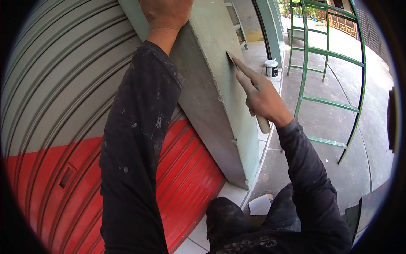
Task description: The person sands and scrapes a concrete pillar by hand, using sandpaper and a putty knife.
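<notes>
The right hand (264,99) has its grip around a scraper (264,125); too steep an angle could gouge the pillar (205,110). The left hand's (165,12) grip: cannot tell.

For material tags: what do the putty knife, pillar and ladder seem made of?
Putty knife: probably metal blade, thin and dark; handle material unclear. Pillar: likely matt cement plaster, mottled grey with rough edge. Ladder: probably green-painted metal, given its slim rails.

Red/gry shutter (80,122), gry flr (377,127), grn ladder (330,104)
</notes>
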`<action>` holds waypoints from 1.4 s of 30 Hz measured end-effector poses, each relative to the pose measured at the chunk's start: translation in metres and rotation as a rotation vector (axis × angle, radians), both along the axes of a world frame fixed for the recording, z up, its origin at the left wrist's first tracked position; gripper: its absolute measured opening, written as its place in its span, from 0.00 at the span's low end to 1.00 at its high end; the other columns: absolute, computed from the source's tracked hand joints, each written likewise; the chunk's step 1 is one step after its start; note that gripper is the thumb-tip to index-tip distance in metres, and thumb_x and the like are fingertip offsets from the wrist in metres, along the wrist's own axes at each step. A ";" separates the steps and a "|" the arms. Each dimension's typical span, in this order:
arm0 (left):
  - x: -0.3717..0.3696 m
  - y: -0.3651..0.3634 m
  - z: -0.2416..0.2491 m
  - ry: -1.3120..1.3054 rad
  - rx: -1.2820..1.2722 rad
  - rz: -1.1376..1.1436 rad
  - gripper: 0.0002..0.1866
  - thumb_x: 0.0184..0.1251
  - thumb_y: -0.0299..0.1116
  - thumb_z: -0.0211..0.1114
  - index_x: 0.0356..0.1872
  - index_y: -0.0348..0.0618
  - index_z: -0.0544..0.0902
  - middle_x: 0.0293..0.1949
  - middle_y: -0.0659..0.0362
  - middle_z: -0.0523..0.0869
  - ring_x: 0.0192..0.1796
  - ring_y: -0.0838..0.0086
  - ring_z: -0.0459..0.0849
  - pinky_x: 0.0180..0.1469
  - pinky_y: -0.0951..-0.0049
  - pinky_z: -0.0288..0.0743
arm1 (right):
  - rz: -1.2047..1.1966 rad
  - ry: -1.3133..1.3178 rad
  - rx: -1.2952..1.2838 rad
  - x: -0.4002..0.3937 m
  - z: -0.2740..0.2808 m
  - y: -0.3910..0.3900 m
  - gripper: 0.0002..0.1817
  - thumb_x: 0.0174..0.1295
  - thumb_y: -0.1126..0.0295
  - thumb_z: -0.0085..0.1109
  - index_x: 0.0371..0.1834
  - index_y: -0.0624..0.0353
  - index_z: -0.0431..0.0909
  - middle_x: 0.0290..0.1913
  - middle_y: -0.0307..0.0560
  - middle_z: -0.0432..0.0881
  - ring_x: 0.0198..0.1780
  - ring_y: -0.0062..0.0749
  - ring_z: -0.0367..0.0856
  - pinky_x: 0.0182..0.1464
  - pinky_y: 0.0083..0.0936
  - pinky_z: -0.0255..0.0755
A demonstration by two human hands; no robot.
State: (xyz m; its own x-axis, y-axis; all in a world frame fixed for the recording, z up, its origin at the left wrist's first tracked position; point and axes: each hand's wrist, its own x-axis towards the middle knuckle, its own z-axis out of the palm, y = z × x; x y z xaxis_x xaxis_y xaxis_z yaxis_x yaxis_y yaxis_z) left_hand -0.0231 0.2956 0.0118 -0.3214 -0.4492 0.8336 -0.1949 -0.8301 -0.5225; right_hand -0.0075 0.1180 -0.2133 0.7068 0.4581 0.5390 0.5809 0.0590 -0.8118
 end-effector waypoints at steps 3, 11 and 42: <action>0.000 -0.001 -0.001 0.011 0.002 -0.041 0.41 0.56 0.26 0.55 0.77 0.28 0.64 0.69 0.28 0.74 0.74 0.37 0.72 0.78 0.56 0.61 | -0.031 -0.009 0.040 0.010 0.006 0.005 0.29 0.82 0.51 0.47 0.82 0.42 0.66 0.29 0.44 0.79 0.18 0.22 0.73 0.23 0.25 0.76; 0.006 0.004 0.003 -0.057 0.057 -0.075 0.40 0.58 0.27 0.55 0.77 0.27 0.65 0.69 0.29 0.75 0.74 0.39 0.73 0.78 0.58 0.61 | 0.012 0.074 0.007 0.019 0.018 -0.001 0.30 0.82 0.49 0.48 0.82 0.43 0.66 0.30 0.37 0.67 0.20 0.20 0.73 0.21 0.22 0.75; -0.008 0.008 -0.006 0.176 0.018 -0.020 0.36 0.69 0.32 0.55 0.76 0.22 0.64 0.75 0.36 0.70 0.77 0.50 0.69 0.80 0.63 0.58 | -0.073 -0.708 0.091 0.109 0.005 0.004 0.26 0.80 0.54 0.52 0.77 0.47 0.73 0.55 0.61 0.88 0.46 0.52 0.88 0.56 0.39 0.79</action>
